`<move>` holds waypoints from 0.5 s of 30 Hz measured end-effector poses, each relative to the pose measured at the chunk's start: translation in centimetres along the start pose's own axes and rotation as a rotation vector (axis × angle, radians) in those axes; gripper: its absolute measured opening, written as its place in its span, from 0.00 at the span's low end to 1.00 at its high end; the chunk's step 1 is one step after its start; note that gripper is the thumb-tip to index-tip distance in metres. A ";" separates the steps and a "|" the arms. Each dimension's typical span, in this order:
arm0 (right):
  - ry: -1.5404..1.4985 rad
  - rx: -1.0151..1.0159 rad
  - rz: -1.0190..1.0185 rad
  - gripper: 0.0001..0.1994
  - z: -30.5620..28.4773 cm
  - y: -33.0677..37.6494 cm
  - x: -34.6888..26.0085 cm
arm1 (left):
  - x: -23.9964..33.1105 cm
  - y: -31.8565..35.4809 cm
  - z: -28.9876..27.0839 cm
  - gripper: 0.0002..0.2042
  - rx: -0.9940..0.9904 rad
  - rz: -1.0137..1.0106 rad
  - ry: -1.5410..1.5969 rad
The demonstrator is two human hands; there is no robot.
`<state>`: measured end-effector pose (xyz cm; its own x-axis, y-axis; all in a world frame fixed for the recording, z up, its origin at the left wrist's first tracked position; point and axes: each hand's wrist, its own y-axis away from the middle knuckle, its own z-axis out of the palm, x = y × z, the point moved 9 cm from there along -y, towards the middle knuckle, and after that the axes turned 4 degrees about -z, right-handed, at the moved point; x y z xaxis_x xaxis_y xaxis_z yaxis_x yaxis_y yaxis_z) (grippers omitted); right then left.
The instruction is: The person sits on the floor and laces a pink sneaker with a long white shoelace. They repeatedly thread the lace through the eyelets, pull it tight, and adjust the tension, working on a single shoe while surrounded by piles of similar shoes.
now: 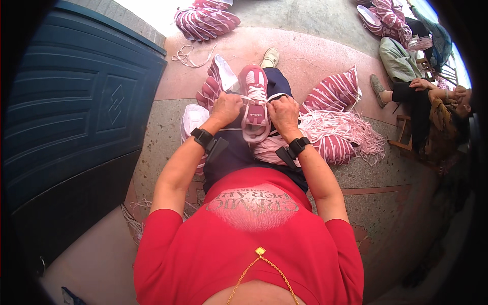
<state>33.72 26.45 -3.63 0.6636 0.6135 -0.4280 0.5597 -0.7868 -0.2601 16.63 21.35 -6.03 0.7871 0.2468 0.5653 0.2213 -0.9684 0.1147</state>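
A pink and white sneaker (253,90) rests on my lap, its toe pointing away from me and its tongue and opening nearer. White shoelace (246,98) crosses its front and stretches out to both sides. At the shoe's left, my left hand (229,108) is closed on one lace end, fingers pinched. My right hand (283,113) is pinched on the other end at the right side. Both hands are level with the top of the tongue. A dark strip shows behind the fingers, and I cannot make out what it is.
Nested pink and white shoe uppers (333,91) lie at right, beside a heap of pale pink laces (363,137). More uppers (208,93) are at left, and another bundle (206,23) lies far ahead. A blue door (86,91) stands left. Another person (414,99) sits at right.
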 end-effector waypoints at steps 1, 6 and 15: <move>-0.001 0.002 -0.011 0.08 0.0 -0.1 -0.1 | 0.3 0.0 -0.2 0.06 0.032 0.008 -0.047; 0.000 -0.026 -0.032 0.09 0.1 -0.3 -0.3 | 0.0 -0.1 0.1 0.07 0.007 -0.011 -0.035; 0.096 -0.179 -0.072 0.12 0.5 0.0 -1.3 | 2.1 1.0 -1.4 0.08 0.153 -0.049 -0.151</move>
<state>32.57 25.60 -3.49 0.6587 0.6777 -0.3269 0.6807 -0.7218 -0.1251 17.70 20.88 -3.55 0.8480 0.3068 0.4323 0.3371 -0.9414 0.0069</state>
